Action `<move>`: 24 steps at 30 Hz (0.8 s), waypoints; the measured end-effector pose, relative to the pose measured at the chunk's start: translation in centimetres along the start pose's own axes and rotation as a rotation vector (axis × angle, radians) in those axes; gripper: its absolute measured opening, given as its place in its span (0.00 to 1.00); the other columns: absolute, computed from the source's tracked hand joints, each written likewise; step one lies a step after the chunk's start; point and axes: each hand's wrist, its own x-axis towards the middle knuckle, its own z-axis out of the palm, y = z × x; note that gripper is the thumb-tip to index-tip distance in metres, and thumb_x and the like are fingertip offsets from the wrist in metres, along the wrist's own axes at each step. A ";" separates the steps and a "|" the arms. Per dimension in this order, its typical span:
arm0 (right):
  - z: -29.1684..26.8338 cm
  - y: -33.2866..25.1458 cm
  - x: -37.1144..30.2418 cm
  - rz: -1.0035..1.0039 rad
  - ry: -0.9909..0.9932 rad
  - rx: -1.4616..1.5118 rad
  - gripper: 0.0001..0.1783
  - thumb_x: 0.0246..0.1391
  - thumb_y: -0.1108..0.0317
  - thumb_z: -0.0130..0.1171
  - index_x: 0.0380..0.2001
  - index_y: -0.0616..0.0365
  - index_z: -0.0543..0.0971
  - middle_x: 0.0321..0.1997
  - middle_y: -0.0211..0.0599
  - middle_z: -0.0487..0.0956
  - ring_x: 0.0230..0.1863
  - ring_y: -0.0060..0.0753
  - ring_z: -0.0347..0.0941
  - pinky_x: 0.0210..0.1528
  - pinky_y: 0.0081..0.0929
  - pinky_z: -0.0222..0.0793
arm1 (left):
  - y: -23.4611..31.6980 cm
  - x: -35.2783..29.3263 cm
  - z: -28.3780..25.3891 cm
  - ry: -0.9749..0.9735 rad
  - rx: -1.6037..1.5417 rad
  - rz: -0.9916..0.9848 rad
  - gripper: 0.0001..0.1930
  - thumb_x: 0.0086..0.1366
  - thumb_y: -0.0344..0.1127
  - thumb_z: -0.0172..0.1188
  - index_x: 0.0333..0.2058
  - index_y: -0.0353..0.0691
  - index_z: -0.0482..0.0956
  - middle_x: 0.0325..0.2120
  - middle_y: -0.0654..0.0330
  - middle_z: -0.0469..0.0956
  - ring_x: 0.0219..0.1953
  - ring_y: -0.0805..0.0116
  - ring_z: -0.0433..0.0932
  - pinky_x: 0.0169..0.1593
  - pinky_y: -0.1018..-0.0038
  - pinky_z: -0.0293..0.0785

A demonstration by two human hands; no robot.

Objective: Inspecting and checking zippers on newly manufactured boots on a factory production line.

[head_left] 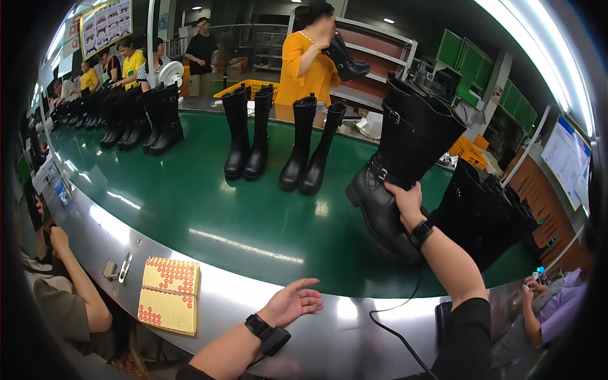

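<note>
A tall black boot (396, 164) with buckled straps is tilted above the green belt, its toe pointing down to the right. My right hand (407, 201) grips it around the ankle; the fingertips are partly hidden against the boot. Over the steel edge, my left hand (294, 305) hangs with fingers stretched out and nothing in it. Beyond it, a pair of black boots (311, 149) stands upright on the belt, with another pair (246, 136) to its left. More black boots (484, 212) are bunched together at the right, beside the held one.
The green belt (209, 209) curves left, carrying several more boots (164, 120). A yellow stack of cards (170, 294) with red dots lies on the steel edge (240, 278). A black cable (392, 323) runs by my right arm. Across the belt, a person in orange (310, 63) holds boots; other people sit at both sides.
</note>
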 end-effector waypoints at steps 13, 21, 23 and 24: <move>12.9 13.7 5.7 -0.057 -0.180 -0.692 0.43 0.32 0.29 0.64 0.50 0.45 0.79 0.72 0.48 0.47 0.70 0.53 0.45 0.61 0.58 0.56 | 0.3 0.4 0.5 0.070 0.044 -0.069 0.20 0.68 0.33 0.50 0.56 0.35 0.61 0.39 0.51 0.75 0.44 0.59 0.76 0.55 0.56 0.71; 9.2 12.2 1.5 -0.004 -0.363 -0.699 0.34 0.50 0.39 0.55 0.58 0.43 0.70 0.72 0.49 0.46 0.71 0.56 0.43 0.64 0.63 0.49 | 0.2 0.3 1.3 0.059 0.146 -0.004 0.18 0.68 0.34 0.48 0.54 0.35 0.63 0.38 0.51 0.75 0.44 0.57 0.76 0.55 0.53 0.70; 7.3 11.5 -1.4 0.006 -0.402 -0.716 0.33 0.51 0.41 0.55 0.57 0.46 0.70 0.70 0.50 0.51 0.69 0.56 0.48 0.63 0.62 0.49 | 0.1 0.4 1.3 0.066 0.173 0.004 0.17 0.69 0.36 0.49 0.52 0.35 0.64 0.37 0.50 0.75 0.44 0.56 0.76 0.54 0.53 0.71; 6.0 11.1 -3.1 0.003 -0.436 -0.725 0.33 0.51 0.42 0.56 0.57 0.48 0.70 0.69 0.50 0.54 0.67 0.56 0.51 0.63 0.61 0.50 | 0.0 0.4 1.3 0.050 0.196 0.012 0.17 0.69 0.36 0.49 0.52 0.35 0.64 0.37 0.50 0.75 0.44 0.56 0.76 0.54 0.53 0.71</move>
